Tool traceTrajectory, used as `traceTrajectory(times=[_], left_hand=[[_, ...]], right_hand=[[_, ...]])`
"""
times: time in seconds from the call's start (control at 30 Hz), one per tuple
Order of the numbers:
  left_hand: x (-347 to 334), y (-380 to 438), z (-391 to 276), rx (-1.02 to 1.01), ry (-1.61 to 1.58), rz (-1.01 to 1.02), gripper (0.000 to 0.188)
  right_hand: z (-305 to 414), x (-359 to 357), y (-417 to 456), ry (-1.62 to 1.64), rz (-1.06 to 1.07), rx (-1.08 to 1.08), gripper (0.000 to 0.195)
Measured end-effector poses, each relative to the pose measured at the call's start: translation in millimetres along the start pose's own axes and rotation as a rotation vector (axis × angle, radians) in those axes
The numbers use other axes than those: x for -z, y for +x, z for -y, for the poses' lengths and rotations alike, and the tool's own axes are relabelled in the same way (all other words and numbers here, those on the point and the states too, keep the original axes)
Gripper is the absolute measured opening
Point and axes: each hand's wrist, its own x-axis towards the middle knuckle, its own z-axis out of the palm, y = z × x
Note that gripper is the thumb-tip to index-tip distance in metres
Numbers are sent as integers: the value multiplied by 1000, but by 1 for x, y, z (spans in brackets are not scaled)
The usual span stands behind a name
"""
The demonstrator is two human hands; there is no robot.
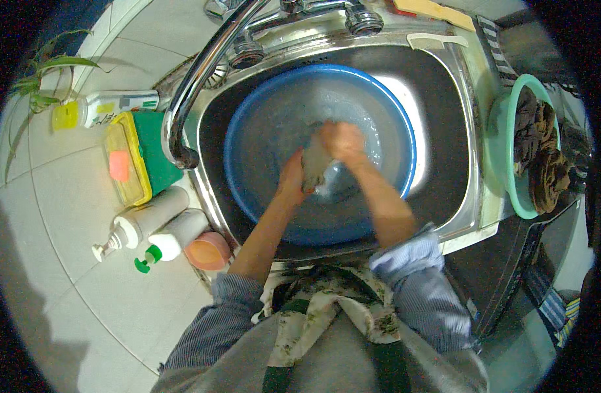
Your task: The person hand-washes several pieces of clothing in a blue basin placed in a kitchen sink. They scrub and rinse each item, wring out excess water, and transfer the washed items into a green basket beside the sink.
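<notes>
A blue plastic basin [231,184] of cloudy grey water stands in the metal sink [443,196]. Over its middle, a small greyish cloth item [316,164] lies between my two hands. My left hand [294,172] holds it from the left side, fingers partly hidden by the fabric. My right hand [344,140] is blurred and curled around the cloth's upper end. Some foam or glare shows on the water near the right hand. What exactly the cloth item is cannot be made out.
A chrome faucet spout [182,93] arches over the sink's left edge. Bottles [177,236], a pink cup [208,250] and a green-yellow box [155,152] stand left. On the right is a mint-green basin [521,206] of dark clothes [541,142]. A comb [435,42] lies on the back rim.
</notes>
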Motion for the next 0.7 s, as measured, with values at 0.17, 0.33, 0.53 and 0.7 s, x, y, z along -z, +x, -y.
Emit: traceTrajectory(times=[0.17, 0.33, 0.53, 0.7], left_hand=[[49, 32, 16, -542, 459, -272, 52], [44, 63, 68, -703, 1164, -329, 78], [62, 64, 37, -260, 125, -77, 57], [21, 51, -9, 114, -576, 571, 53]], right_hand=[[-39, 9, -25, -200, -89, -59, 55], [-26, -32, -56, -570, 231, 254, 77], [-39, -30, -22, -25, 65, 16, 62], [24, -34, -58, 147, 47, 604, 40]])
